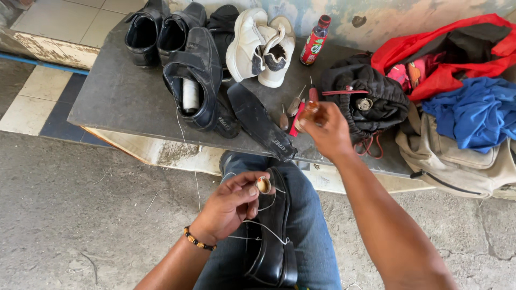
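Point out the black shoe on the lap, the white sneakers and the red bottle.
black shoe (271, 244), head view, glossy upper.
white sneakers (252, 45), head view, side of left one.
red bottle (313, 45), head view, labelled body.

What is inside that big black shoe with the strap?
A white roll stands inside the black strap shoe, with white thread trailing out over its edge. The roll's bottom and the shoe's toe end are hidden.

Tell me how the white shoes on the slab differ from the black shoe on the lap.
The white shoes are a pair lying tipped on the grey slab, untouched; the black shoe is single and rests on the person's knee. White thread runs from the black shoe to the left hand; the white shoes show none. The right hand is over the slab.
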